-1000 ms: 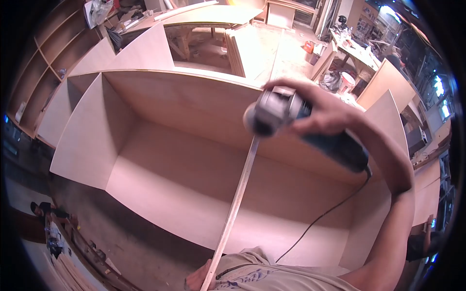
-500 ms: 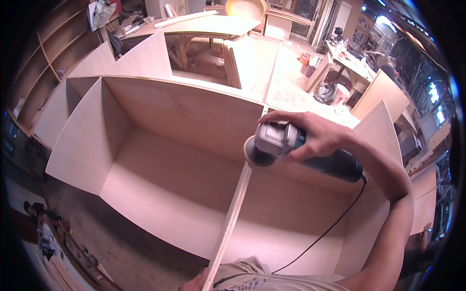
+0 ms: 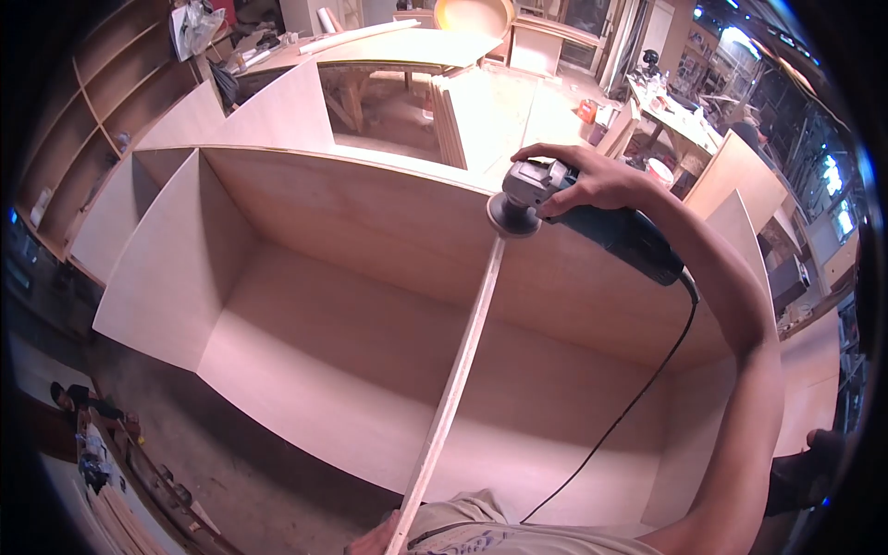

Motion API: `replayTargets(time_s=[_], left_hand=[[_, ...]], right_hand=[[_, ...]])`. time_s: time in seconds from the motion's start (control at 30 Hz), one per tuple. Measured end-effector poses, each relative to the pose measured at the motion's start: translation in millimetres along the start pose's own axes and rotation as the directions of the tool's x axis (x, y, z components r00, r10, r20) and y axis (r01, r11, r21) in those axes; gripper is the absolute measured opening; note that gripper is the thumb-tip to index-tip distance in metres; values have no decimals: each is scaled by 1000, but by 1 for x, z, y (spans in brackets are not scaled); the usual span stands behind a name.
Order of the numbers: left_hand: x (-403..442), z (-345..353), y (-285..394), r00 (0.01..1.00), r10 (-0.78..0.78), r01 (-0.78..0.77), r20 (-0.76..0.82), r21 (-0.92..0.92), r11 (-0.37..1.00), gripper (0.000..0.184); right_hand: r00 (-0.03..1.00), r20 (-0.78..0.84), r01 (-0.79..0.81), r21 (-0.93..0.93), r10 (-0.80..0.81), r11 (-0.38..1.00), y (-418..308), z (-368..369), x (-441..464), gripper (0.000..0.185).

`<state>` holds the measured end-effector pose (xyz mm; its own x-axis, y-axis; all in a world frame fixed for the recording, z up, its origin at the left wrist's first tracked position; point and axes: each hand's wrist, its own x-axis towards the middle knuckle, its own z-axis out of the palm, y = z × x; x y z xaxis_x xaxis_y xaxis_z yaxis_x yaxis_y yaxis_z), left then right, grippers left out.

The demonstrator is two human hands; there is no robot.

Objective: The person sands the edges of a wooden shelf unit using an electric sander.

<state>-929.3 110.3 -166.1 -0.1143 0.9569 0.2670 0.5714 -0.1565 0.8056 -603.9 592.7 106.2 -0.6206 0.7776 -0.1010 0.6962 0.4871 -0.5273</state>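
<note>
My right hand (image 3: 606, 180) is closed around the head of an angle grinder (image 3: 620, 236), its dark body pointing to the right. The grinder's round disc (image 3: 513, 217) is at the far end of a narrow pale wooden edge (image 3: 453, 388), which runs across the middle of the large wooden cabinet (image 3: 333, 333); whether they touch, I cannot tell. A black cord (image 3: 629, 407) hangs from the back of the grinder towards my body. At the bottom, my left hand (image 3: 375, 538) lies against the near end of the wooden edge, its fingers mostly hidden.
Curved wooden side panels (image 3: 157, 268) flank the cabinet. Behind it stand a workbench (image 3: 398, 48), stacked boards (image 3: 449, 120) and a cluttered table (image 3: 680, 116). Shelving (image 3: 120, 102) is at far left. Another person (image 3: 83, 400) is at lower left.
My right hand has moved the grinder away from me along the wooden edge to its far end. My left hand stays by the near end.
</note>
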Motion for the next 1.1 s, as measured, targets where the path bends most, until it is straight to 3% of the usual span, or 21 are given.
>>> replayTargets(time_s=[0.37, 0.47, 0.53, 0.6, 0.63, 0.8, 0.87, 0.97, 1.1], left_hand=[[4, 0, -2, 1000, 2, -2, 0, 0, 1000, 33], [2, -2, -1, 1000, 7, -7, 7, 2, 1000, 34], [4, -2, -2, 1000, 13, -13, 10, 0, 1000, 34], [3, -1, -4, 1000, 13, -13, 7, -3, 1000, 35], [2, -1, -3, 1000, 10, -10, 8, -5, 1000, 35], [1, -3, -3, 1000, -8, 8, 30, -4, 1000, 36], [3, -4, -5, 999, -3, 4, 34, -10, 1000, 36], [2, -1, -5, 1000, -3, 4, 31, -19, 1000, 37], [3, -1, -6, 999, 2, -1, 36, -26, 1000, 38]], right_hand=[[991, -112, 60, -60, -66, 996, 40, -18, 26, 83], [979, -155, -132, -4, 130, 991, 53, -33, 38, 84], [939, -288, -198, 2, 190, 980, 54, -38, 40, 84], [951, -257, -156, 73, 170, 985, 46, -39, 30, 81], [960, -256, -112, 20, 114, 993, 31, -31, 21, 80], [994, 50, 90, 78, -94, 993, -61, 18, -28, 84], [970, 86, 222, 55, -226, 974, -70, 39, -43, 83], [945, 212, 236, 78, -248, 969, -90, 54, -60, 82], [949, 234, 185, 134, -213, 974, -95, 58, -67, 81]])
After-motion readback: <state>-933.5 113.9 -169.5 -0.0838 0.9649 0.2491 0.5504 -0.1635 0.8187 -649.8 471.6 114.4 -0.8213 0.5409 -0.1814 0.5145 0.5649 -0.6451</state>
